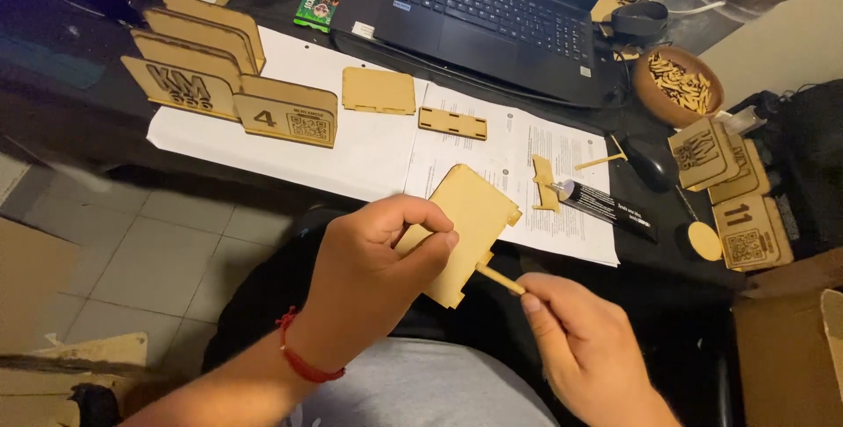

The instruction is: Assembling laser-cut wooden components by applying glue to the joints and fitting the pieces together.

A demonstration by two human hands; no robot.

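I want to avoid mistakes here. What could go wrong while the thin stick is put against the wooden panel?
The left hand pinches the wooden panel in mid-air, so it may tilt or slip. The thin stick in the right hand looks fragile and might snap if pressed. The black glue tube lies on the printed papers and could perhaps smear them.

You see a tan panel (464, 216), black laptop (492, 14), white paper (369, 150), red wristband (303, 358), grey tiles (149, 251).
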